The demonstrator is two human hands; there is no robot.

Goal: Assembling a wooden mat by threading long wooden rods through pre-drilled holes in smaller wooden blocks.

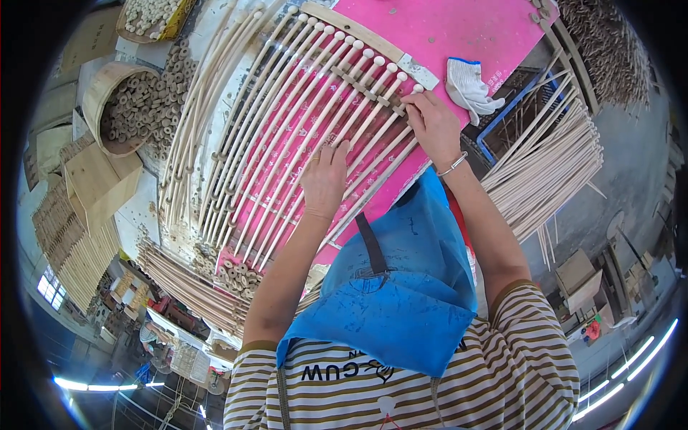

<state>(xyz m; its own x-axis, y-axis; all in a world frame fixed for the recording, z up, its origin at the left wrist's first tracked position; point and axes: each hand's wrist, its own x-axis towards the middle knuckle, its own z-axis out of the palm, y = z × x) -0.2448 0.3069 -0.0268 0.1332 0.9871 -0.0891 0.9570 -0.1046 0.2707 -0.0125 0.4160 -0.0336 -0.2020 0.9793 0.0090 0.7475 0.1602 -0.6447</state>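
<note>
A row of pale wooden rods (287,129) with rounded tips lies side by side on a pink board (459,29), threaded through a curved wooden rail (358,32) and a thin cross strip (358,80). My left hand (324,179) rests flat on the middle rods with its fingers spread, holding nothing. My right hand (430,125) is at the right end of the row, its fingertips pinched on the outermost rod (411,93) beside the cross strip. A bracelet sits on that wrist.
A white work glove (469,86) lies on the board's right edge. A loose bundle of rods (545,172) and a blue crate (516,115) are to the right. A wooden tub of small wooden rings (125,107) stands at left, with more rods (186,279) below it.
</note>
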